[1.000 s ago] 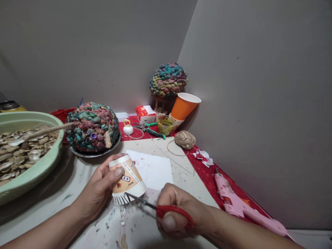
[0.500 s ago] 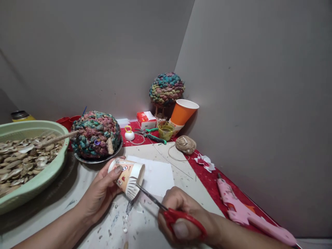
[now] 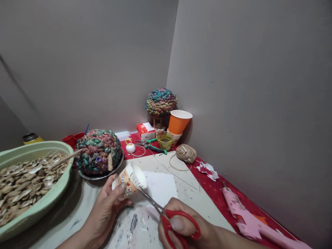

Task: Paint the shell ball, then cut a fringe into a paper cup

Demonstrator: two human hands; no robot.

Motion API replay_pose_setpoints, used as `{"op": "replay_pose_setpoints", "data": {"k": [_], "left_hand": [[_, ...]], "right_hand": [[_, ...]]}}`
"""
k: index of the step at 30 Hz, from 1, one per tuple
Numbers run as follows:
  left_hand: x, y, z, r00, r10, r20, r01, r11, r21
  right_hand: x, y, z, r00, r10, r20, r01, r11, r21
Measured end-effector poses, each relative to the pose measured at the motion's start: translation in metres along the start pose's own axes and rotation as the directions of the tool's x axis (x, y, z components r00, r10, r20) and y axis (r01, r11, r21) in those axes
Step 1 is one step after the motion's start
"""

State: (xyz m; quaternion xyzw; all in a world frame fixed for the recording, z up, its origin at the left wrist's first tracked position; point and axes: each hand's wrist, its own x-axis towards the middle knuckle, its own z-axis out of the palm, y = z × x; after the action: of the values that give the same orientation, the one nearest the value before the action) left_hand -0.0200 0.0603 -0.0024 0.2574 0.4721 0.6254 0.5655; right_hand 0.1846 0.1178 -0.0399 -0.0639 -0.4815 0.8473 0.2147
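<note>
My left hand is closed around a printed paper cup, tilted so its mouth faces right. Several slits run along the cup's rim, leaving narrow strips. In my right hand is a pair of scissors with red handles, fingers through the loops. The handles are spread somewhat, and the blade tips touch or nearly touch the cut rim. A sheet of white paper lies on the board behind the cup.
At left stands a green basket of shells. A peanut-shell-covered ball rests in a metal dish beside it. Behind are pliers, an orange cup and twine. A pink glue gun lies at right.
The cup has turned in my left hand, so its mouth shows more and the slit strips sit differently. The scissors' handles have spread apart. The whole view has shifted slightly.
</note>
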Motion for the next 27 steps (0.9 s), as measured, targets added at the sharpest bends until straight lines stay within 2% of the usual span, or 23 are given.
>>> {"op": "replay_pose_setpoints", "data": {"k": [3,13,27], "left_hand": [[-0.0001,0.0001,0.0000,0.999,-0.010,0.040,0.011,1.000,-0.017],[-0.0031,-0.0041,0.0046,0.996,0.016,0.092,-0.014,1.000,-0.017],[-0.0048,-0.0082,0.0065,0.991,0.041,0.130,-0.047,0.998,0.043]], "right_hand": [[0.0023,0.0027,-0.0003,1.000,-0.026,-0.004,0.026,0.997,0.066],[0.0058,0.0036,-0.0031,0.999,0.011,0.033,-0.015,0.989,0.146],[0.0075,-0.0006,-0.0050,0.997,0.051,0.056,-0.058,0.989,0.137]]}}
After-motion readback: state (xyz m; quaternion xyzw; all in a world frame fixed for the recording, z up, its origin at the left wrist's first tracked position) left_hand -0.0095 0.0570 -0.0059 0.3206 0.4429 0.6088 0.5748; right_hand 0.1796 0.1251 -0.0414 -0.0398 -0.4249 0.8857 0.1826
